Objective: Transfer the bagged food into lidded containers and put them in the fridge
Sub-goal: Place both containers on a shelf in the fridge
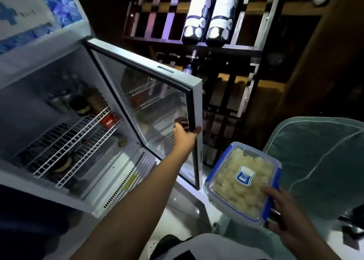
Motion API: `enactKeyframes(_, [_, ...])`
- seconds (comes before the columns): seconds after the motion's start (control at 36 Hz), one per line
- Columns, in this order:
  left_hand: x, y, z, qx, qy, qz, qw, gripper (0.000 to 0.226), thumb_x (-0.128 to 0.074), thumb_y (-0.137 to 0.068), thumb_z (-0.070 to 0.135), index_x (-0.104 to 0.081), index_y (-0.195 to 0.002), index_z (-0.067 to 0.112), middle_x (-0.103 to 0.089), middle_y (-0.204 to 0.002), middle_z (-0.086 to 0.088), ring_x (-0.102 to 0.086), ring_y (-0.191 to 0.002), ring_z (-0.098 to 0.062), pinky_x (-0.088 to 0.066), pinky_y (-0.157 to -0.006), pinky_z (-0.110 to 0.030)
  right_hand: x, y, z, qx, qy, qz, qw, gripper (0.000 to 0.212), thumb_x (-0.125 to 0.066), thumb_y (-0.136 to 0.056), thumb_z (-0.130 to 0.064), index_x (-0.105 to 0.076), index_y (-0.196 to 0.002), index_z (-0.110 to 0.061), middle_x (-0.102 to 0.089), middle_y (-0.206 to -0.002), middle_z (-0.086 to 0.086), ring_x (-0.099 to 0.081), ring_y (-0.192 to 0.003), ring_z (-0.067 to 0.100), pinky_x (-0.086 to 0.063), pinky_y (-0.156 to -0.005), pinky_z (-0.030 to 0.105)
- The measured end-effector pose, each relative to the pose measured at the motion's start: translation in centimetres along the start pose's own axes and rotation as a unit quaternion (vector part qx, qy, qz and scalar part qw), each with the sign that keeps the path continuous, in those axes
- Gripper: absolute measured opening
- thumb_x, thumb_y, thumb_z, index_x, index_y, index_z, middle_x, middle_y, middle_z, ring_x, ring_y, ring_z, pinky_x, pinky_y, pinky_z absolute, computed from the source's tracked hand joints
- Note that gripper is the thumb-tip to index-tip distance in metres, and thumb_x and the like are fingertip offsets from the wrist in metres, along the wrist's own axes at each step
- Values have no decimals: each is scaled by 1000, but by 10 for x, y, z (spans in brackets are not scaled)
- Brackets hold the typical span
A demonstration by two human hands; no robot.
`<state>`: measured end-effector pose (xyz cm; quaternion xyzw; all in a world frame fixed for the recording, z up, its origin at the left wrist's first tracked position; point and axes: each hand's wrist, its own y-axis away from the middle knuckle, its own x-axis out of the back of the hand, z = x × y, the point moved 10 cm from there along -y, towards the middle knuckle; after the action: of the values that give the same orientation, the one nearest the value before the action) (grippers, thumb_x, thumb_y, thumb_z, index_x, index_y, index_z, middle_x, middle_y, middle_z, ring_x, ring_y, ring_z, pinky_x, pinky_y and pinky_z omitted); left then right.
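- The lidded container (243,183), packed with pale food pieces, sits in the right hand (285,218), whose grip is clamped on its near corner, thumb over the lid.
- It looks rigid, smooth-walled and moderately heavy; a one-corner hold may tip, so support from below seems wiser.
- The left hand (184,135) grips the open fridge door (157,110) by its free edge.
- The wire shelf (69,139) has room near its front edge.

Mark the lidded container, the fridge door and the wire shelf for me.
lidded container (239,178): head view, on its clear lid.
fridge door (157,106): head view, on the glass pane.
wire shelf (65,139): head view, on the white wire grid.
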<state>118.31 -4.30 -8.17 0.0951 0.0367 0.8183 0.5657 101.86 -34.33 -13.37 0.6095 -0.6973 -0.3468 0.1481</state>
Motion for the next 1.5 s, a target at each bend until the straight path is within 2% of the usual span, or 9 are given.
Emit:
enactKeyframes(0.11, [-2, 17, -24, 102, -9, -133, 986, 81, -74, -92, 21, -23, -155, 22, -44, -148, 0, -56, -127, -25, -52, -101, -46, -10, -4, 5, 3, 8, -12, 1000, 20, -68, -84, -20, -73, -94, -37, -78, -84, 1, -74, -61, 22, -54, -48, 35])
enactKeyframes(0.22, [11, 73, -52, 196, -34, -290, 936, 42, -67, -95, 37, -56, -134, 32, -62, -129, 0, -65, -106, -17, -57, -77, -34, -37, -13, 11, -5, 26, -33, 999, 22, -69, -85, -20, -73, -97, -38, -78, -91, 3, -75, -67, 25, -57, -54, 40])
enactKeyframes(0.31, [36, 108, -72, 238, -4, -332, 913, 47, -70, -90, 37, -58, -135, 35, -66, -131, -6, -65, -117, -26, -59, -86, -41, -66, -22, 12, -1, 59, -56, 997, 23, -73, -83, -22, -74, -96, -42, -78, -93, 2, -76, -75, 28, -60, -68, 53])
enactKeyframes(0.67, [244, 124, -99, 236, 155, -87, 955, 58, -78, -77, 26, -61, -131, 38, -71, -125, -5, -69, -113, -31, -59, -77, -45, -293, -30, 42, -26, 210, -214, 954, 28, -74, -82, -23, -74, -106, -38, -78, -91, -3, -73, -69, 17, -54, -53, 28])
enactKeyframes(0.94, [391, 115, -105, 197, 188, 63, 960, 50, -76, -71, 35, -68, -120, 40, -75, -116, -3, -74, -100, -30, -62, -75, -48, -469, -2, 73, 41, 222, -307, 925, 44, -73, -86, -16, -65, -125, -34, -76, -109, 2, -74, -94, 27, -59, -65, 36])
enactKeyframes(1.08, [436, 105, -121, 197, 222, 118, 948, 44, -77, -76, 33, -69, -119, 39, -76, -113, -6, -74, -99, -31, -61, -75, -47, -513, 6, 85, 111, 237, -330, 907, 41, -72, -84, -1, -73, -116, -27, -74, -112, 3, -73, -97, 19, -57, -71, 22])
enactKeyframes(1.25, [460, 83, -133, 199, 237, 161, 937, 46, -75, -80, 29, -66, -125, 30, -77, -109, -3, -75, -95, -30, -62, -74, -48, -547, 3, 96, 190, 370, -382, 825, 62, -77, -83, -6, -61, -120, -53, -66, -124, -22, -64, -111, 6, -52, -92, 26])
enactKeyframes(1.33, [467, 65, -135, 209, 237, 183, 931, 44, -74, -88, 24, -62, -130, 28, -77, -107, -5, -76, -92, -32, -62, -74, -50, -562, -14, 96, 194, 393, -380, 815, 67, -78, -84, -13, -54, -129, -56, -64, -123, -29, -60, -110, -3, -49, -84, 14])
enactKeyframes(1.5, [484, 22, -133, 228, 241, 219, 917, 40, -72, -91, 28, -62, -129, 25, -79, -94, -1, -77, -82, -23, -63, -71, -47, -614, -54, 88, 193, 433, -411, 779, 62, -76, -87, -13, -54, -137, -42, -62, -132, -16, -57, -118, 4, -45, -85, 9])
